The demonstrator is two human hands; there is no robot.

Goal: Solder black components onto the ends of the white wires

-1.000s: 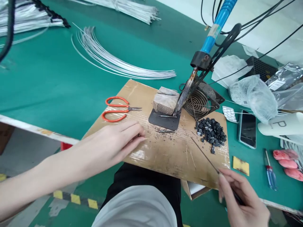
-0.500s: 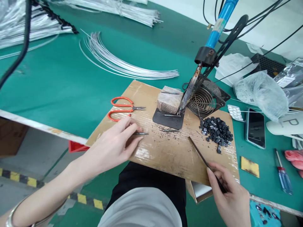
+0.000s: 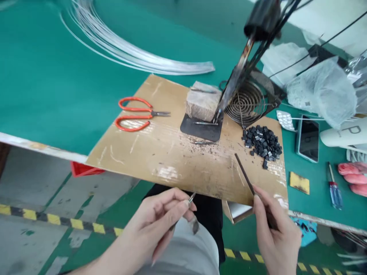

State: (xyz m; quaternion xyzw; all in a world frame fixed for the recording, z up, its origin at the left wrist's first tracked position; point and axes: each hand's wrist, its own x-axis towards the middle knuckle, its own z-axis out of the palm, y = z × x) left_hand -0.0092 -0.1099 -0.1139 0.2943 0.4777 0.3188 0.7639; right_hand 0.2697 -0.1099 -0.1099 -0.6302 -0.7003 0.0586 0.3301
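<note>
My left hand (image 3: pixel 166 219) is closed over my lap, with a slim metal rod (image 3: pixel 192 197) pinched between thumb and fingers, its pointed end sticking out. In my right hand (image 3: pixel 275 225) is a thin dark stick (image 3: pixel 243 172), slanting up and left over the cardboard sheet (image 3: pixel 137 152). Similar slim metal rods lie on a wrapped block (image 3: pixel 203 105), on a black pad (image 3: pixel 200 131) and on the cardboard. A clamped soldering iron (image 3: pixel 235 80) points down at the pad. To the right is a pile of small black parts (image 3: pixel 262 143).
Orange-handled scissors (image 3: pixel 134 114) lie on the cardboard's left. A round fan (image 3: pixel 248 101) stands behind the iron. White wires (image 3: pixel 137 51) curve across the green table. A phone (image 3: pixel 308 138), a yellow sponge (image 3: pixel 299 182) and a screwdriver (image 3: pixel 334 191) lie on the right.
My left hand has lifted the slim metal rod off the cardboard and brought it toward my lap. The right hand keeps the dark stick in nearly the same place. The view has tilted downward.
</note>
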